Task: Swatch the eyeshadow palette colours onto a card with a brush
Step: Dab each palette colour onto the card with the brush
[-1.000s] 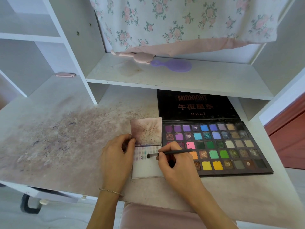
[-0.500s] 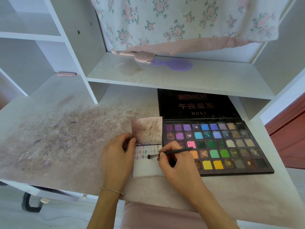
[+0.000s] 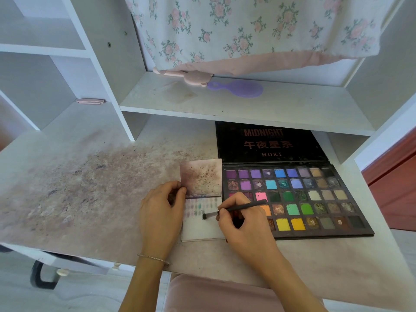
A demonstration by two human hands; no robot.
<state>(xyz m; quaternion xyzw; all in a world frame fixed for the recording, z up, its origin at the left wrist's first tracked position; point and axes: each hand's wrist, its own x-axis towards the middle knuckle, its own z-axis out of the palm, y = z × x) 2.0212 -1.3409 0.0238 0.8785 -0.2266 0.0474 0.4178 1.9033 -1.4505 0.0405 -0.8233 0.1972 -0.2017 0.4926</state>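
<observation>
An open black eyeshadow palette with several coloured pans lies on the desk, its lid propped up behind. A white folded card lies just left of it, its stained upper flap raised and rows of faint swatches on the lower half. My right hand pinches a thin dark brush, and the bristle tip touches the card below the swatches. My left hand lies on the card's left edge, fingers curled at the fold.
The desk top is stained with powder left of the card. A shelf above carries a purple hairbrush and a pink item. Floral fabric hangs behind. The desk's front edge runs under my wrists.
The brush tip has shifted slightly along the card under the swatch rows. My left hand stays on the card's edge.
</observation>
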